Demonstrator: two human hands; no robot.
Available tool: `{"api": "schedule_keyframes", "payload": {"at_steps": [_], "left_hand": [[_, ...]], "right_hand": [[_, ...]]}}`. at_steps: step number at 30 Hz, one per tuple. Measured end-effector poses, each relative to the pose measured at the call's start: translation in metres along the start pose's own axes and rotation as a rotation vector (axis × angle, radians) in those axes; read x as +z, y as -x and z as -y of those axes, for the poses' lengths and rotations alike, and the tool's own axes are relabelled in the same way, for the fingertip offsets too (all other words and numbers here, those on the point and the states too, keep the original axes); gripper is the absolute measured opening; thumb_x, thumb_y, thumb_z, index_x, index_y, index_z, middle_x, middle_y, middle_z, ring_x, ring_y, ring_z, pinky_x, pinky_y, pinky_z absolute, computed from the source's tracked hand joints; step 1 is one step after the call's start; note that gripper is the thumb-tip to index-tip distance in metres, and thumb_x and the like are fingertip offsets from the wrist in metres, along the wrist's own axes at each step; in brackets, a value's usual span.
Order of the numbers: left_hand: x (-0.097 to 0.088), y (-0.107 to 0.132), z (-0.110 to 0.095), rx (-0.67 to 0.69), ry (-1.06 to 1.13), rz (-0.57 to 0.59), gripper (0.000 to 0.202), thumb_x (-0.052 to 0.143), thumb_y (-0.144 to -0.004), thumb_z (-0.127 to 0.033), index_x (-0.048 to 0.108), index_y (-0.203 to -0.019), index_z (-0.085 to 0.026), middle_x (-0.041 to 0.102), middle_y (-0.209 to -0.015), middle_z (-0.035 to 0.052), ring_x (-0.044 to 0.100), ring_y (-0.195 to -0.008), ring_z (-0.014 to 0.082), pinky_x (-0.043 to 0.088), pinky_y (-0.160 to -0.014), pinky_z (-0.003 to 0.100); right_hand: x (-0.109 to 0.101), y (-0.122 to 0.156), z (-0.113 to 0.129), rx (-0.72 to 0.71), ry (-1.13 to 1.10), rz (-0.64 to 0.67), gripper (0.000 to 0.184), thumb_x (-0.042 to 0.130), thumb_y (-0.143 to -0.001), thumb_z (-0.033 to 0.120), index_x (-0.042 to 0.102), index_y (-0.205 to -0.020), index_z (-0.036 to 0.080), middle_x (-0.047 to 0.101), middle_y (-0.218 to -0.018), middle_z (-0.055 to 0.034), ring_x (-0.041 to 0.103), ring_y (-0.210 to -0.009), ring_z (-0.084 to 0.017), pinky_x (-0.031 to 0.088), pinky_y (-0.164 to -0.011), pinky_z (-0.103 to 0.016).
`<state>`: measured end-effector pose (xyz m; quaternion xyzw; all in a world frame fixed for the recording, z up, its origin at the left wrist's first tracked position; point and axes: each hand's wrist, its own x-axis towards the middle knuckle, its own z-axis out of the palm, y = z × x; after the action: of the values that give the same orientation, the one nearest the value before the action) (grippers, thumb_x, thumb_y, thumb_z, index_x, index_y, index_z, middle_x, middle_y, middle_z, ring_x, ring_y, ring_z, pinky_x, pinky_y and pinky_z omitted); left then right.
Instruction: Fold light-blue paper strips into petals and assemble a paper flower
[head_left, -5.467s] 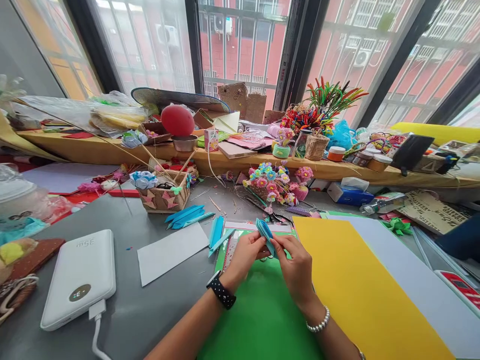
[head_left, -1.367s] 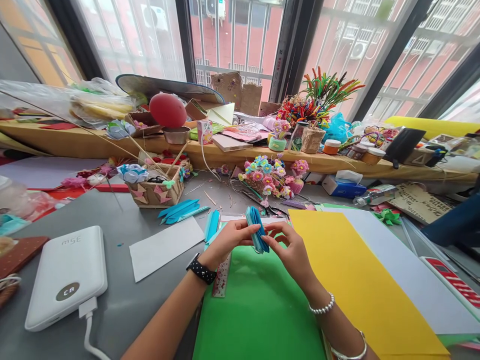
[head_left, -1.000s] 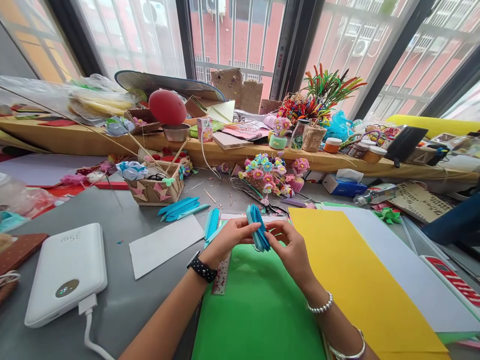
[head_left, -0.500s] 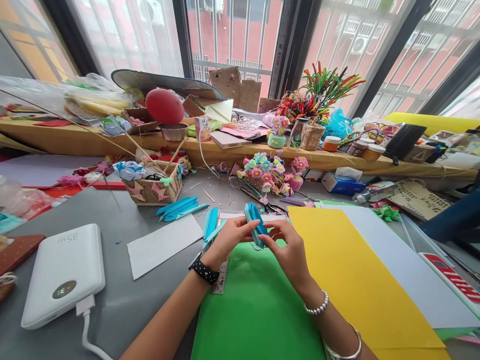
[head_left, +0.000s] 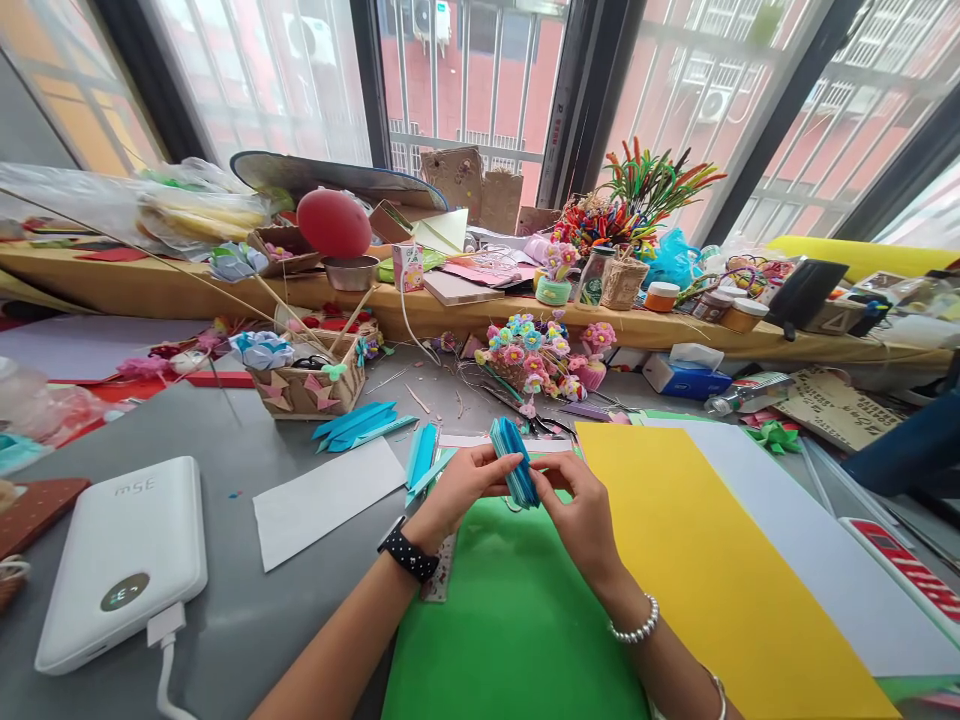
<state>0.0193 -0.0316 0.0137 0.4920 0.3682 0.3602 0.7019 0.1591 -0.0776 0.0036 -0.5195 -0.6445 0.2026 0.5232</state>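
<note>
Between my two hands is a stack of folded blue paper strips (head_left: 514, 462), held upright above the green sheet (head_left: 517, 610). My left hand (head_left: 471, 482) grips its left side, thumb across the front. My right hand (head_left: 574, 495) pinches its lower right edge between thumb and fingers. Left of my hands, more folded light-blue paper pieces (head_left: 422, 458) lie on the table, and a further bundle of blue folded strips (head_left: 356, 427) rests behind a white paper rectangle (head_left: 330, 503). A patterned ruler (head_left: 439, 572) shows partly from under my left wrist.
Yellow sheets (head_left: 697, 560) lie at right over white paper (head_left: 832, 540). A white power bank (head_left: 124, 560) with a cable sits at left. Farther back stand a cardboard basket (head_left: 311, 375), crocheted-looking flowers (head_left: 525, 350) and a blue tissue box (head_left: 686, 375). A cluttered shelf (head_left: 442, 318) runs behind.
The blue stack has been turned so its layered folded edges face me more. My right hand's fingers have drawn in closer around its lower edge. The camera view has shifted slightly.
</note>
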Motion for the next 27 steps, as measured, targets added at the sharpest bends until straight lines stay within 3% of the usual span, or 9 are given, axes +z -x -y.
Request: {"api": "schedule_keyframes", "payload": {"at_steps": [5,11,20,27], "left_hand": [[0.002,0.000,0.000,-0.010,-0.017,0.012,0.036,0.065,-0.062,-0.036,0.063,-0.087,-0.011,0.068,-0.079,0.0076,0.062,-0.072,0.0178,0.049,-0.072,0.031],[0.003,0.001,0.000,0.006,-0.039,0.033,0.036,0.066,-0.061,-0.036,0.064,-0.088,-0.011,0.067,-0.077,0.0066,0.062,-0.073,0.0182,0.049,-0.072,0.032],[0.005,0.001,0.000,-0.004,0.023,0.005,0.034,0.065,-0.063,-0.033,0.063,-0.088,-0.011,0.067,-0.080,0.0073,0.062,-0.072,0.0169,0.049,-0.070,0.029],[0.014,0.003,0.001,0.000,0.043,-0.101,0.031,0.065,-0.062,-0.034,0.063,-0.083,-0.011,0.067,-0.085,0.0079,0.061,-0.076,0.0175,0.049,-0.071,0.030]], "right_hand": [[0.000,-0.001,-0.002,0.165,-0.116,0.003,0.020,0.053,-0.074,0.032,0.053,-0.088,0.017,0.060,-0.078,-0.0041,0.058,-0.061,-0.014,0.050,-0.055,-0.027],[-0.001,-0.003,-0.006,0.252,-0.134,0.025,0.025,0.054,-0.072,0.040,0.056,-0.076,0.016,0.062,-0.070,-0.0045,0.058,-0.063,-0.017,0.047,-0.057,-0.028],[-0.001,-0.002,-0.003,0.217,-0.105,0.012,0.021,0.055,-0.073,0.036,0.058,-0.081,0.016,0.063,-0.076,-0.0047,0.058,-0.063,-0.016,0.048,-0.056,-0.027],[-0.002,-0.002,-0.005,0.091,0.009,0.004,0.017,0.050,-0.076,0.026,0.061,-0.088,0.019,0.060,-0.087,-0.0059,0.058,-0.072,-0.016,0.049,-0.064,-0.030]]}}
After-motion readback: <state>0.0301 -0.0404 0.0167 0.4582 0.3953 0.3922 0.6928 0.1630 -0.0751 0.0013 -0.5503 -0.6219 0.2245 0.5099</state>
